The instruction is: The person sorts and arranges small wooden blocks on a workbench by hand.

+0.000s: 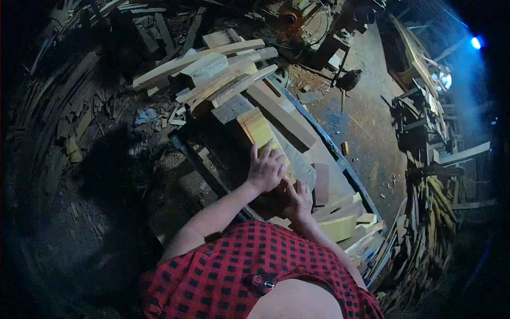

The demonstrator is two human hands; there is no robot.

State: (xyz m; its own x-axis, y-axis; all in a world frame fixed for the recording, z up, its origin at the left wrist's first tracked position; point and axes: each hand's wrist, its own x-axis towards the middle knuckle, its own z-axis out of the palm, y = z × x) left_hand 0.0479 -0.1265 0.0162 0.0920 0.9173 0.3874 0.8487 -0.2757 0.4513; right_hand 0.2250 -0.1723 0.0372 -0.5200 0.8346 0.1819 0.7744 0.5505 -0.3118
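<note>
A yellowish wooden block (pixel 256 126) with a red line along its left edge lies lengthwise in front of me, over a grey board (pixel 297 165). My left hand (pixel 267 167) rests on its upper face, fingers spread. At the near end of the block my right hand (pixel 300 201) is bent around the wood, fingertips on its edge; its palm side is hidden. Beside the block on the right lies a long brown plank (pixel 281 117).
Stacked timber pieces (pixel 212 74) sit at the table's far end, and more offcuts (pixel 340 228) lie near my right forearm. A dark metal rail (pixel 319 127) edges the table. Wood scraps (pixel 79 127) litter the left floor. Another person (pixel 443 80) is at far right.
</note>
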